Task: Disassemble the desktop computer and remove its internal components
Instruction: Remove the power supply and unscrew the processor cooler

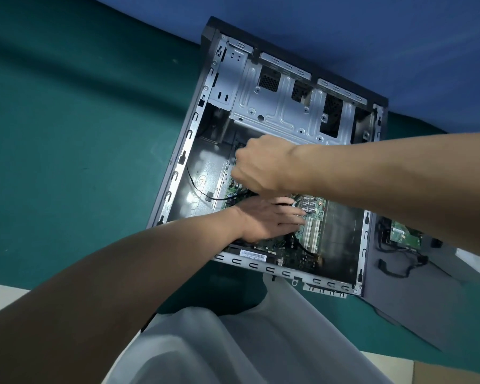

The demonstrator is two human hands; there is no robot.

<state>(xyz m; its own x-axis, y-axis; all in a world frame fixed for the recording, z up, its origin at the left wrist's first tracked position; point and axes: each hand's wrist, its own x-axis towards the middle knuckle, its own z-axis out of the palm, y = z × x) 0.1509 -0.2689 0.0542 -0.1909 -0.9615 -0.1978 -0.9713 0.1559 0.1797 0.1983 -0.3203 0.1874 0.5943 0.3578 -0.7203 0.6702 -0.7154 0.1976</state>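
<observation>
An open desktop computer case lies on its side on a green table. Its green motherboard sits in the lower half, with white expansion slots and a small silver heatsink. My left hand rests flat on the motherboard, fingers spread toward the heatsink. My right hand reaches in from the right, fingers curled downward above the board's upper edge, where a thin black cable runs; what the fingers grip is hidden under the hand. A bare metal drive cage fills the upper half.
The removed dark side panel lies right of the case. A small green circuit board with black cables rests on it. A blue wall stands behind the case. My lap in pale fabric is below.
</observation>
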